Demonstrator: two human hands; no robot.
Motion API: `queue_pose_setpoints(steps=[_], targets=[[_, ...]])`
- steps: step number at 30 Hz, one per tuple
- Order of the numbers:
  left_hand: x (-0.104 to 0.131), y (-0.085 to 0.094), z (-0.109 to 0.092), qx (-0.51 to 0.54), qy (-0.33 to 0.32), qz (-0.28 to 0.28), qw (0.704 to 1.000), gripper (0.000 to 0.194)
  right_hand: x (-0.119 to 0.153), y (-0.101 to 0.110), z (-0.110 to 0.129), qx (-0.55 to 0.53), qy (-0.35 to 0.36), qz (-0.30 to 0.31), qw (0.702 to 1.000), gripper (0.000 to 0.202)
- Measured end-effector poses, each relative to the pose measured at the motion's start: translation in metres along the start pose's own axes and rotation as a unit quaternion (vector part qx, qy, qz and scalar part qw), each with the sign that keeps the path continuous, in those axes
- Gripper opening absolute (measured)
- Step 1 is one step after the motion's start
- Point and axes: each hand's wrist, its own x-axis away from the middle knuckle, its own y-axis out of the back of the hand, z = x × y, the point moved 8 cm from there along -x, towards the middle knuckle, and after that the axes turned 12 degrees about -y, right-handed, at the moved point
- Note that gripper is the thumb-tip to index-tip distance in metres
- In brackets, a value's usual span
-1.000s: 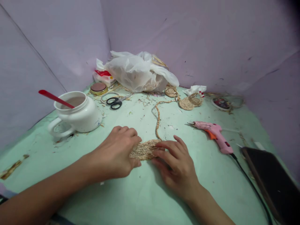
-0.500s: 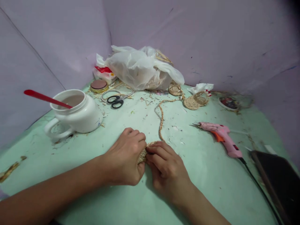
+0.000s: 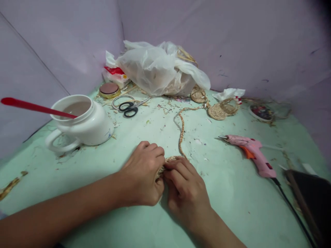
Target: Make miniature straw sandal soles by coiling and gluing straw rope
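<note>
Between my hands is a small coiled piece of braided straw (image 3: 160, 171), mostly covered by my fingers. My left hand (image 3: 146, 174) is closed around its left side. My right hand (image 3: 184, 189) pinches its right edge, the fingertips close to those of the left. A long straw braid (image 3: 182, 132) trails from beyond my right hand across the table to the back. How the braid joins the coil is hidden under my right fingers.
A white mug (image 3: 94, 127) with a red stick stands left, near black-handled scissors (image 3: 131, 109). A pink glue gun (image 3: 249, 151) and dark phone (image 3: 310, 199) lie right. Behind are a plastic bag (image 3: 157, 72), woven straw discs (image 3: 217, 111) and a small dish (image 3: 261, 113).
The view has shifted slightly, so most table items appear a little displaced. Both hands keep their hold on the straw coil, which shows less between the fingers now.
</note>
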Motion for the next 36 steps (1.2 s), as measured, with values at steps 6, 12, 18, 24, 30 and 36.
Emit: queue_pose_setpoints(steps=[6,12,18,24,30,36], targets=[[0.007,0.002,0.003,0.021,0.033,0.092,0.995,0.018,0.009,0.02,-0.004,0.1,-0.027,-0.045,0.994,0.014],[0.007,-0.001,0.001,0.021,0.056,0.057,0.997,0.015,0.007,0.014,0.005,0.105,0.019,-0.013,0.994,0.019],[0.006,-0.002,0.003,0.063,0.073,0.007,0.995,0.009,0.012,0.007,0.001,0.064,0.012,-0.01,0.998,0.023],[0.005,-0.002,0.003,0.095,0.077,0.007,0.992,0.009,0.012,0.003,-0.004,0.07,-0.026,-0.021,0.997,0.026],[0.002,-0.003,0.005,0.109,0.081,0.007,0.991,0.009,0.008,0.004,-0.004,0.07,-0.034,-0.038,0.996,0.025],[0.001,-0.003,0.005,0.116,0.075,0.002,0.99,0.008,0.007,0.004,-0.004,0.074,-0.038,-0.038,0.996,0.024]])
